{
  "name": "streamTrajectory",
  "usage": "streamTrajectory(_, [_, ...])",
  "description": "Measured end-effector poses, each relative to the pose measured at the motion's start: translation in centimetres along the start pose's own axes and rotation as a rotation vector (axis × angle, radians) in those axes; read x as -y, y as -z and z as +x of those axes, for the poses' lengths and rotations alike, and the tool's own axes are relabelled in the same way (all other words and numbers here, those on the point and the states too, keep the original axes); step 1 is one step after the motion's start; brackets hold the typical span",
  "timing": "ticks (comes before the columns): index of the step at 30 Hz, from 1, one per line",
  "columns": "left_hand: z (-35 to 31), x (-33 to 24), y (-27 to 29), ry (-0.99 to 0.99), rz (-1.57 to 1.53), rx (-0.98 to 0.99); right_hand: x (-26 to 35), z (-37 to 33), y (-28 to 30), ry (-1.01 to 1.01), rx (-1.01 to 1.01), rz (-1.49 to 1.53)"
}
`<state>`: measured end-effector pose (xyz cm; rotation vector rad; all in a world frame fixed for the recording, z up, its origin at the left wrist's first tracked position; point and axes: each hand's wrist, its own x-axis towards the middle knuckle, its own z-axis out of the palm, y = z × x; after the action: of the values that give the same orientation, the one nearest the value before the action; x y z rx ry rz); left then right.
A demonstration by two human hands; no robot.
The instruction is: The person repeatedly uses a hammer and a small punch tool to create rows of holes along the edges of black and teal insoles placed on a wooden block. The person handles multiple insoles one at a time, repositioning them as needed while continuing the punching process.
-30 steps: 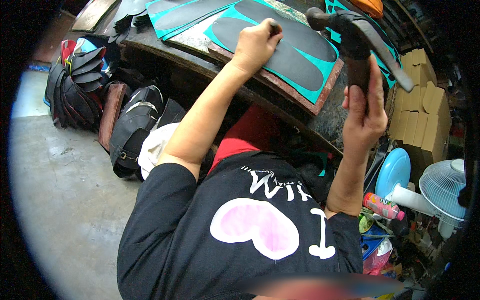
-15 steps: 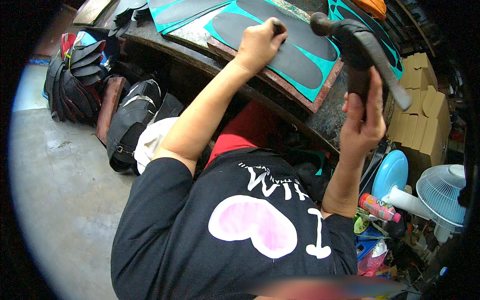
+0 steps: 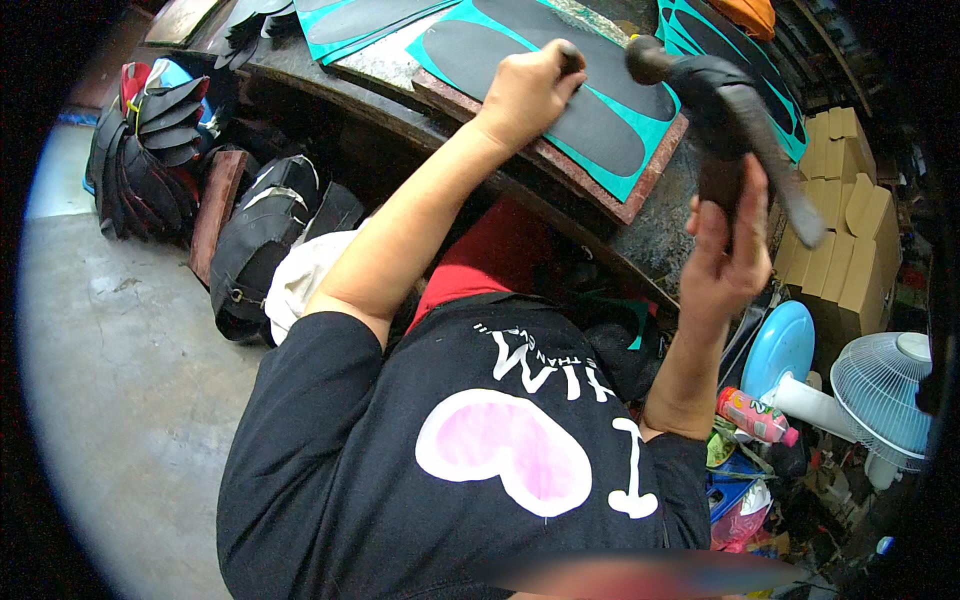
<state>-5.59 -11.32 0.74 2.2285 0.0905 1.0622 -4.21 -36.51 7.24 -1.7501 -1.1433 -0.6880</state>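
My right hand (image 3: 732,245) is wrapped round the handle of a hammer (image 3: 725,110), raised over the right end of the workbench. The hammer's head is dark, with a rounded face at one end and a long tapering tail at the other. My left hand (image 3: 530,95) is closed in a pinch round a short dark tool (image 3: 571,60); only its top end shows, and its kind I cannot tell. Beneath that hand lies a teal sheet (image 3: 625,188) with black sole-shaped pieces (image 3: 598,135). The sheet rests on a reddish-brown board (image 3: 640,205).
More teal sheets with black shapes (image 3: 375,30) lie on the workbench (image 3: 345,88). Bundled black pieces (image 3: 145,180) and black straps (image 3: 260,250) stand at the left. Cardboard boxes (image 3: 840,240), a fan (image 3: 880,390) and a pink bottle (image 3: 755,415) are at the right.
The hammer and my right hand have moved slightly downward in view. My left hand has shifted very slightly, still pinching the dark tool over the sheet.
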Motion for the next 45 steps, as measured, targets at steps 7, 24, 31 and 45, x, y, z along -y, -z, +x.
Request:
streamTrajectory(7, [0.0, -0.4, -0.4, 0.262, -0.201, -0.099, -1.3, -0.4, -0.6, -0.315, 0.120, -0.081])
streamTrajectory(24, [0.1, -0.6, -0.5, 0.267, -0.264, 0.088, -0.6, -0.4, 1.7, -0.395, 0.133, -0.028])
streamTrajectory(31, [-0.7, -1.7, -1.8, -0.250, 0.119, 0.095, -0.7, -1.3, 0.2, -0.135, 0.199, -0.197])
streamTrajectory(45, [0.6, 2.4, 1.9, 0.385, -0.226, -0.076, -2.6, -1.7, -0.5, -0.494, 0.233, 0.122])
